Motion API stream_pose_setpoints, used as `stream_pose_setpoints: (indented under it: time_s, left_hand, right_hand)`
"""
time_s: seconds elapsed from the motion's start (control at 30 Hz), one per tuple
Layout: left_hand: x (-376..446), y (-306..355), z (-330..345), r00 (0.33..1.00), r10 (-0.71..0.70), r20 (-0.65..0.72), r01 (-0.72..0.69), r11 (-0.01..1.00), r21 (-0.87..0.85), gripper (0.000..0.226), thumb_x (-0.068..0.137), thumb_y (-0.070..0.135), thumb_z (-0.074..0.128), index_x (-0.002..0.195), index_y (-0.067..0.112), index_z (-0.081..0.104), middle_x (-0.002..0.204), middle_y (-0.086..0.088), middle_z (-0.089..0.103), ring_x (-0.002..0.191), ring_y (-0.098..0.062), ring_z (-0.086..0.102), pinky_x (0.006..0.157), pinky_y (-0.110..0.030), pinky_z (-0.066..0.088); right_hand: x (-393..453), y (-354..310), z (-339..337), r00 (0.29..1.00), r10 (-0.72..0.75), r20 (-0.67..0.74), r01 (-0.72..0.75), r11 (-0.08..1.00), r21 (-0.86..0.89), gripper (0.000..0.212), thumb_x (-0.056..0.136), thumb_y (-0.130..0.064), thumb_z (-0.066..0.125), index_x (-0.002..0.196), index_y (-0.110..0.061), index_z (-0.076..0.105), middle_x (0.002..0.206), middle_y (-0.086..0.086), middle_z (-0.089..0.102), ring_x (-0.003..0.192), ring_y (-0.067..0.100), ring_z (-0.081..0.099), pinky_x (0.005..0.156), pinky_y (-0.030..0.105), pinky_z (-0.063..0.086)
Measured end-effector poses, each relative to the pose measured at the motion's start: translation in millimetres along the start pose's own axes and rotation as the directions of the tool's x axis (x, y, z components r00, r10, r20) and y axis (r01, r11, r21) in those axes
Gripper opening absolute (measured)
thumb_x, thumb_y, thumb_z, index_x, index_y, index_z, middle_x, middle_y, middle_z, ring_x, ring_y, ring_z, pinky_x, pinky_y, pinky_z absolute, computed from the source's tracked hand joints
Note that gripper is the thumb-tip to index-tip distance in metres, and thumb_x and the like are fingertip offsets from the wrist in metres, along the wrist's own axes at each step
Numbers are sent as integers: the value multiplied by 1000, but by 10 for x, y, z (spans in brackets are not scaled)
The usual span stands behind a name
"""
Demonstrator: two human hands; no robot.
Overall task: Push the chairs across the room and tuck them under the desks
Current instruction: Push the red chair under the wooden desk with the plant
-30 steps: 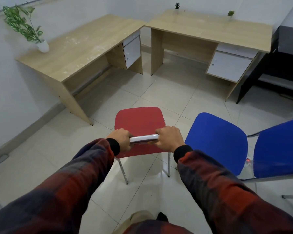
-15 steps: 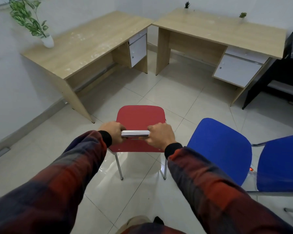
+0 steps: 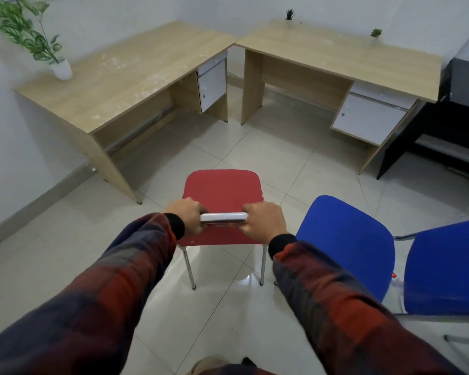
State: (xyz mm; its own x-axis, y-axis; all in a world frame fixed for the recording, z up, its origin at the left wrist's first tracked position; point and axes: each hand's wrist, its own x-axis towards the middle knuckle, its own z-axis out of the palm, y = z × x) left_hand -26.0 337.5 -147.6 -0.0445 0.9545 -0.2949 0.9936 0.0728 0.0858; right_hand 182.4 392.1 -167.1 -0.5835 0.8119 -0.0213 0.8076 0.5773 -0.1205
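- Two wooden desks meet at the room's far corner: the left desk [image 3: 114, 77] along the left wall, the right desk [image 3: 344, 60] along the far wall.
- The red chair [image 3: 222, 193] stands on the tiled floor [image 3: 295, 158] in front of both desks, well apart from them.
- A blue chair [image 3: 347, 247] stands just beside it on the right.
- The left hand [image 3: 186, 219] and right hand [image 3: 264, 223] both clench the red chair's chrome back bar [image 3: 224, 217].
- A potted plant [image 3: 61, 69] sits at the left desk's far left corner.
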Motion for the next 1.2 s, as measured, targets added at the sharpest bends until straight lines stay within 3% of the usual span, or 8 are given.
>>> stream_pose_setpoints:
  time_s: [0.13,0.23,0.4,0.53,0.7,0.83,1.0,1.2]
  left_hand:
    - [79,-297,-86,998,-44,-43,45,999,18,29,81,33,60,108,34,69,92,8,70,73,-14,54,65,-25,41]
    - [135,-442,-109,996,-75,-56,77,997,31,29,79,37,61,107,35,69,93,9,71,81,-16,61,67,-25,44]
    - [300,-480,-149,994,-81,-78,83,996,21,28,82,40,61,108,34,68,89,10,69,71,-11,51,65,-24,41]
    - [476,-316,-186,991,-80,-106,83,996,19,27,83,43,61,108,34,68,77,13,59,69,-11,52,60,-24,38]
    - [727,-188,-199,989,-81,-123,81,997,-8,26,84,44,59,106,33,68,75,13,58,68,-11,56,57,-23,39]
    - [897,-345,-290,987,-96,-125,98,995,6,24,82,41,60,104,34,67,81,11,64,70,-11,53,61,-24,39]
    - [1006,-702,-355,985,-122,-121,130,990,62,29,76,44,63,104,37,67,89,11,69,75,-15,58,70,-26,48]
    - [1409,-658,-436,982,-138,-127,141,990,18,27,77,46,62,102,35,66,86,10,68,76,-16,61,70,-26,50]
  right_hand:
    - [204,-276,28,1000,25,9,-25,999,34,52,85,-70,56,86,-19,61,85,4,69,79,30,65,67,37,48]
    - [329,-387,47,1000,15,-6,-15,999,28,48,86,-64,57,91,-17,66,84,5,69,78,30,66,65,34,44]
    - [524,-306,43,1000,15,-9,-15,1000,17,46,86,-64,57,87,-19,63,77,2,64,71,28,62,63,32,40]
    - [694,-30,15,1000,11,-22,-10,999,31,50,83,-73,55,75,-24,50,71,-2,60,62,23,51,61,31,41]
    - [898,259,-26,1000,27,-1,-27,999,35,56,79,-78,54,77,-22,61,70,-5,62,65,22,58,61,30,46]
    - [1090,178,-47,999,32,-19,-31,998,59,48,82,-72,57,76,-24,53,70,-6,57,64,21,53,61,29,39]
    - [1268,-109,-7,999,41,-17,-39,994,102,39,85,-59,60,90,-20,68,80,0,69,71,24,63,64,32,46]
    - [1637,190,-44,1000,18,-13,-17,997,76,42,84,-65,59,84,-22,61,74,-1,59,67,24,53,63,30,38]
